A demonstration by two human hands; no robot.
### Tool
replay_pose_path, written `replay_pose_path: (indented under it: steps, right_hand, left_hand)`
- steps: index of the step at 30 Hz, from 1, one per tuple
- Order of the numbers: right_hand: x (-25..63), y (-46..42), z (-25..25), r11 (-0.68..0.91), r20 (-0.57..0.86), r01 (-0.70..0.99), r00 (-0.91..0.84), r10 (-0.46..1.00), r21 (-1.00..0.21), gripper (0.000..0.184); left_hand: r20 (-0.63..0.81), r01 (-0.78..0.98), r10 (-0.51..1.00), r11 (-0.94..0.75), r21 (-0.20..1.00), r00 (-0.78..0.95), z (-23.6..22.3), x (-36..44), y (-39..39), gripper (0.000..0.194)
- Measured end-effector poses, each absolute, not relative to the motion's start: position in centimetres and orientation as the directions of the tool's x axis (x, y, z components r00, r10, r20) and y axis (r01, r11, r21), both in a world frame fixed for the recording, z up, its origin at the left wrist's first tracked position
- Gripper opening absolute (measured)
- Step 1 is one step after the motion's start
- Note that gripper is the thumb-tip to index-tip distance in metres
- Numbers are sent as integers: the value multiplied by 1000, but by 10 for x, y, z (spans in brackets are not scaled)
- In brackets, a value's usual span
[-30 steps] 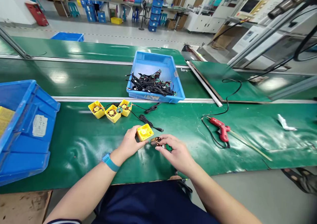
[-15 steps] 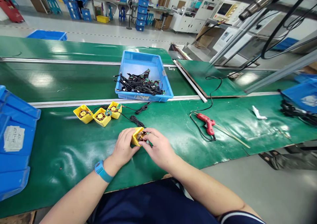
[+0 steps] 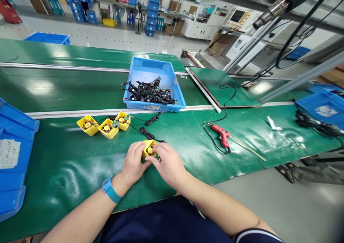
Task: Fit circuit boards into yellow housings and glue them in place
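My left hand (image 3: 133,161) is closed around the left side of a small yellow plastic housing (image 3: 147,142), which rests on the green bench with its open top up. Inside it sits a ring-shaped motor coil (image 3: 149,150) with dark and copper windings around a yellow centre. The thumb and fingers of my right hand (image 3: 170,162) are pinched at the coil's right edge, partly hiding it. Just behind lies a bundled black cable (image 3: 146,132). Farther left stand three similar yellow housings (image 3: 108,129) with coils inside; a small green circuit board (image 3: 116,124) rests between two of them.
A blue bin (image 3: 154,106) holding tangled black cables and circuit boards stands beyond my hands. To the right lies a red glue gun (image 3: 221,134) with a glue stick and cord. Large blue bins (image 3: 27,146) border the left. A metal-tipped tool (image 3: 271,13) hangs at upper right.
The coil, tilted in the housing before, now lies flatter, with its yellow centre showing. My right fingers have shifted slightly to its right edge. The whole view has moved a little.
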State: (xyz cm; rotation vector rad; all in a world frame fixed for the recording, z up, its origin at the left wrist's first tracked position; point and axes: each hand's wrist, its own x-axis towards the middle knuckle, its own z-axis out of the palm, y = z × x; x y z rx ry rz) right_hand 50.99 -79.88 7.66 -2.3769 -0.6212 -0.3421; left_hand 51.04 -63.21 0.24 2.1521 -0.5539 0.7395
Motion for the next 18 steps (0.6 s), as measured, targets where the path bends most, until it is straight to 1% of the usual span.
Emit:
replay_pose_path:
  steps: [3,6,8,10,11,15,17,18]
  right_hand:
    - [509,-804,83,-657,321,476,879,352,-584,27]
    - [510,-813,83,-624,209,398,911,356,-672,44]
    - [511,-821,79,-601,151,345,925,350,-721,50]
    - [512,-827,74,-581,141,330,927,346,-744,47]
    - [511,-830,72,-571,160,344,924,347,-745,42]
    - [508,-835,72,-516,315,466,880,356,-719,14]
    - [507,-834,74,-488,357,519,849,389,-702,14]
    - [507,-834,75,-477,351,531,838,417,-700,15]
  left_hand:
    - [623,-568,-115,-562,601,774,2,512,-631,51]
    - [576,-514,-68,-544,663,815,-1,512,-631,56]
    - [531,-457,-24,-545,703,847,-2,513,-631,55]
    - [497,-420,-8,-546,724,867,-2,514,-632,53]
    - [492,-417,-10,-547,726,870,-2,514,-632,52]
    - [522,-452,-30,-545,706,853,1,515,-631,50]
    - [508,-441,-35,-551,709,860,1,515,-629,50]
    - [479,-411,-28,-558,721,878,1,516,-629,50]
